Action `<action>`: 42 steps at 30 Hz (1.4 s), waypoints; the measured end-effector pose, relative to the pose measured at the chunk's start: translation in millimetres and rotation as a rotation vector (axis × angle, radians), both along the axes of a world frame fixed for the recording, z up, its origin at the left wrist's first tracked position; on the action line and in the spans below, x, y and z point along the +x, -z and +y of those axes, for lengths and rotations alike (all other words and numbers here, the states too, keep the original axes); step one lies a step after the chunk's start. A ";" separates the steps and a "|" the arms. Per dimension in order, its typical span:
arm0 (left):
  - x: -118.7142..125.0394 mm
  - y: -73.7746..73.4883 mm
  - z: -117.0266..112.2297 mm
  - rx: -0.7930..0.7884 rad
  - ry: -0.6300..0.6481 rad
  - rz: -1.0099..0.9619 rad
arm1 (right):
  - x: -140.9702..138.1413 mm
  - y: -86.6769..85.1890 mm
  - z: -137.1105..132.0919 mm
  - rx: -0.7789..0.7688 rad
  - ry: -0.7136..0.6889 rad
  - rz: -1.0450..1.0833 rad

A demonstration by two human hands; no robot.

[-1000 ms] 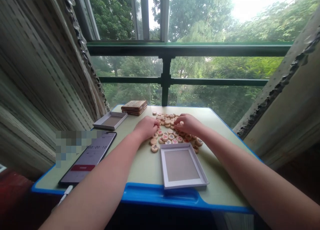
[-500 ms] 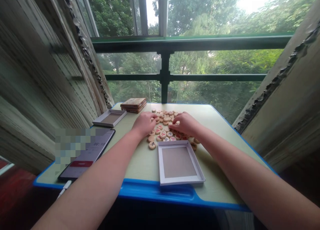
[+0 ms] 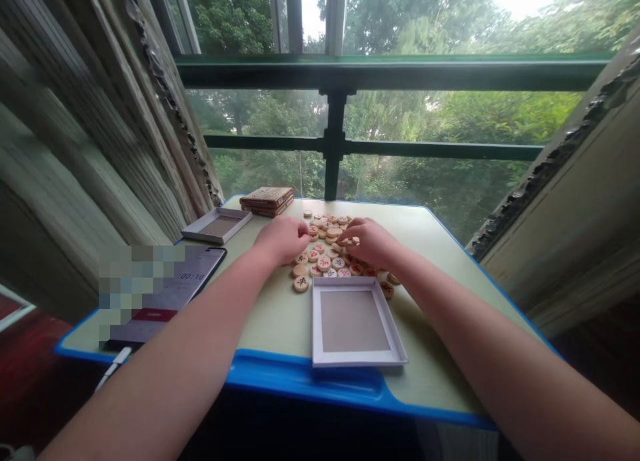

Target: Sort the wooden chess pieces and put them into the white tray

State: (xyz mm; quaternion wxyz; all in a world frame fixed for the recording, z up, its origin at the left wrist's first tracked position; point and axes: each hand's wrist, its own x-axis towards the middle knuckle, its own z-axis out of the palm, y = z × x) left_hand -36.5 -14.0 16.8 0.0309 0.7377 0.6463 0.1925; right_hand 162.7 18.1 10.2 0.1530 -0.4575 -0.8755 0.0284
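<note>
Round wooden Chinese chess pieces [image 3: 324,263], with red or dark characters on many, lie in a loose heap in the middle of the table. At the heap's left edge my left hand [image 3: 284,239] is closed, fingers curled inward; what they hold, if anything, is hidden. My right hand [image 3: 369,239] reaches into the heap from the right, with its fingers bent around a Chinese chess piece [image 3: 355,241] that shows only in part. A tilted piece [image 3: 337,248] leans just left of its fingertips. Nearer to me, a shallow white box tray [image 3: 319,324] touches the front of the heap.
A second shallow box part [image 3: 221,237] lies at the left, with a stack of brown flat boxes [image 3: 267,201] behind it. A phone [image 3: 200,274] with a white cable [image 3: 117,361] rests at the left edge. The table [image 3: 440,274] has a blue rim; a green window railing [image 3: 333,141] stands beyond.
My left hand's fingers have curled in from a more stretched pose. My right hand's fingers have shifted slightly among the pieces. The whole view has tilted a little, so the table appears higher.
</note>
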 end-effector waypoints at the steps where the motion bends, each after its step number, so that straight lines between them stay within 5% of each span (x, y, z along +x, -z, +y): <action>1: -0.2 -1.3 -0.5 0.020 0.002 0.018 | 0.1 0.5 1.0 0.000 -0.005 -0.030; 6: 3.4 -3.0 -3.5 0.045 0.031 0.097 | 0.7 -0.2 1.1 -0.013 0.028 -0.143; 14: 1.6 -1.3 -5.4 -0.129 -0.147 0.152 | 10.1 -1.0 -7.3 -0.001 0.065 -0.107; 26: -15.3 4.5 3.8 -0.161 -0.027 0.022 | 12.3 4.4 -5.0 -0.018 0.054 0.025; 36: -16.3 0.8 2.4 -0.236 0.047 -0.116 | 7.8 1.7 -5.5 -0.015 0.204 0.212; 42: -17.8 -3.4 1.2 -0.289 0.082 -0.132 | -4.0 0.7 -17.3 0.011 -0.116 0.138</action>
